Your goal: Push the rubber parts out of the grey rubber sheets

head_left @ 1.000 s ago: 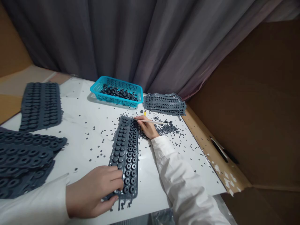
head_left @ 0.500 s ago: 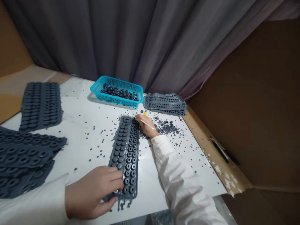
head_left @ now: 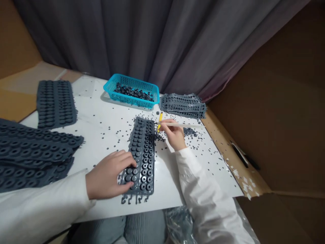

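A dark grey rubber strip full of round washers lies lengthwise on the white board. My left hand presses flat on the strip's near left end, fingers stretched over the washers. My right hand is closed in a pinch on a thin white stick, which lies level and points right, beside the strip's far right edge. A yellow-handled tool lies just behind that hand. Loose washers and small punched bits are scattered around it.
A turquoise basket of loose washers stands at the back. Emptied strips are piled to its right. Full sheets and a stack of more sheets lie at the left. Cardboard walls rise at the right; a grey curtain hangs behind.
My right hand lifted off the strip's far end and shifted right, turning the stick level. My left hand slid further onto the strip. The view has tilted down a little.
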A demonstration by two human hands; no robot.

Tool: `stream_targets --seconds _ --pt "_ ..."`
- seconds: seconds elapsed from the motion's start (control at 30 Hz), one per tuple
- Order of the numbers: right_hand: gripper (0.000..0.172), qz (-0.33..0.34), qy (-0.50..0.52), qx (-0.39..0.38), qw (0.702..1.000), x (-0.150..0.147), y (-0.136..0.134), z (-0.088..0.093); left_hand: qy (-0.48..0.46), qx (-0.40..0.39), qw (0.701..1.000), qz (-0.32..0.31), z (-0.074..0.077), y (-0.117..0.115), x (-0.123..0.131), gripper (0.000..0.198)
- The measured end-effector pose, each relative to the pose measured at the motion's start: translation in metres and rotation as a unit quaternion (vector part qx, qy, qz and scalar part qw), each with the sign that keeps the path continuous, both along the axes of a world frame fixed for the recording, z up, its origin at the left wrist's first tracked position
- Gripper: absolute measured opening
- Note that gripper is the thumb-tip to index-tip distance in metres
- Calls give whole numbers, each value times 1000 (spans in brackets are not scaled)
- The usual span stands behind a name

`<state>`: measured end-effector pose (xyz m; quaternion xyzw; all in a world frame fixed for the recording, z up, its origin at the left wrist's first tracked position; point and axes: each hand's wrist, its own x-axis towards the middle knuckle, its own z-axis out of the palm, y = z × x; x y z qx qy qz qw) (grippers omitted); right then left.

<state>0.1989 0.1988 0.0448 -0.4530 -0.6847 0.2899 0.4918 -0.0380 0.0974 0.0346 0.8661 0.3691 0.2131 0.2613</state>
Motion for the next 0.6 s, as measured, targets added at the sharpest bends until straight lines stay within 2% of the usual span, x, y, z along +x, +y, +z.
stream_targets --seconds 0.03,0.1,0.2,0.27,0.37,0.6 --pt "19 28 22 -40 999 -3 -17 4 7 -7 1000 2 1 1 0 22" --pt "15 97 19 -68 993 -9 -52 8 12 -18 1000 -13 1 3 0 20" --pt "9 173 -40 -47 983 -14 -98 3 12 -16 999 -37 1 2 -1 21" --pt "8 223 -70 -26 972 -14 -119 -3 16 -10 998 -59 2 2 -1 21" --pt "9 267 -90 6 959 -14 -134 -11 21 -8 996 -87 2 1 0 17" --pt "9 279 -120 66 951 -14 -137 -17 12 -15 995 -98 0 1 2 13"
